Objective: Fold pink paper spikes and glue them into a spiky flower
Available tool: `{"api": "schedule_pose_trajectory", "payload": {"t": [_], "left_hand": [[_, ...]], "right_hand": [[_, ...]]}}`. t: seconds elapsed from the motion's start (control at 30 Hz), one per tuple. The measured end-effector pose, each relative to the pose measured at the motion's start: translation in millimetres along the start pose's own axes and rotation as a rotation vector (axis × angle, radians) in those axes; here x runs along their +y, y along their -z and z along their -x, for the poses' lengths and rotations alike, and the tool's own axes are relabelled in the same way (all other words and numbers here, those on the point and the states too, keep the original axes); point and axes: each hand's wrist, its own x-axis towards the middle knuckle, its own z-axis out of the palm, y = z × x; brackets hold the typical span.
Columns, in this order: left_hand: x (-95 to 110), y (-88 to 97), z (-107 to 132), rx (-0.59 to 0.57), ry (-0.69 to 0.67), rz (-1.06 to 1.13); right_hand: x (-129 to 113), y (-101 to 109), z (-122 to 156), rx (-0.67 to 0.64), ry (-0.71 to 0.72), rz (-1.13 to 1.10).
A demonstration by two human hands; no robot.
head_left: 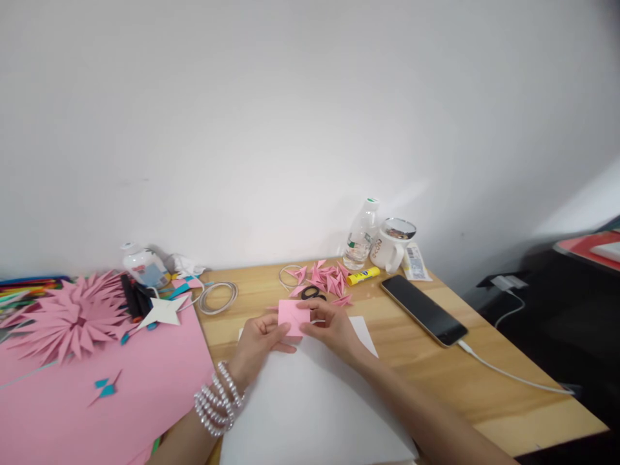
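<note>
The pink paper square [293, 314] is located between the two hands, above or at the far end of the white sheet [314, 400] on the surface [489, 381]. Whether its lower edge touches the sheet cannot be determined. The square lies at the fingertips of the left hand [264, 339], on that hand's right side, and at the fingertips of the right hand [332, 328], on that hand's left side. Neither hand is clearly nearer; both are in contact. The piece is close to square, so no long axis stands out.

Left hand: fingers curled, thumb over the near left corner, pinching the square. Right hand: index finger at the far right corner, thumb at the near right corner, nearly closed on the same piece.

Markings: the mug [386, 250] carries dark lettering, not reliably readable. The yellow glue stick [363, 276] bears dark print, too small to read. The clear bottle [359, 242] shows green label marks. The white bottle [145, 265] has red print and a blue label area, illegible. The packet [415, 263] carries fine print, also illegible.
</note>
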Motion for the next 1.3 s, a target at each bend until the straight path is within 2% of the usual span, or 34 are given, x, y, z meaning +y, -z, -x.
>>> {"api": "schedule_pose_trajectory", "payload": {"t": [0.13, 0.37, 0.53, 0.93, 1.17, 1.3], "left_hand": [[-2.8, 2.1, -0.2, 0.008, 0.021, 0.010], [3.6, -1.1, 1.3, 0.013, 0.034, 0.015], [2.7, -0.7, 0.8, 0.060, 0.042, 0.019], [4.0, -0.5, 1.2, 0.081, 0.015, -0.040], [0.2, 0.7, -0.1, 0.059, -0.024, -0.143], [3.1, -1.2, 1.6, 0.092, -0.031, -0.132]], "right_hand": [[-3.6, -2.2, 2.2, 0.028, 0.013, -0.002], [-5.5, -1.5, 1.7, 0.026, 0.034, -0.037], [-6.4, -1.6, 1.4, 0.012, 0.030, -0.064], [-5.2, -0.9, 0.8, 0.011, 0.012, -0.034], [-1.1, 1.4, -0.3, 0.015, 0.063, 0.026], [-4.1, 0.2, 1.1, -0.021, 0.062, 0.055]]}}
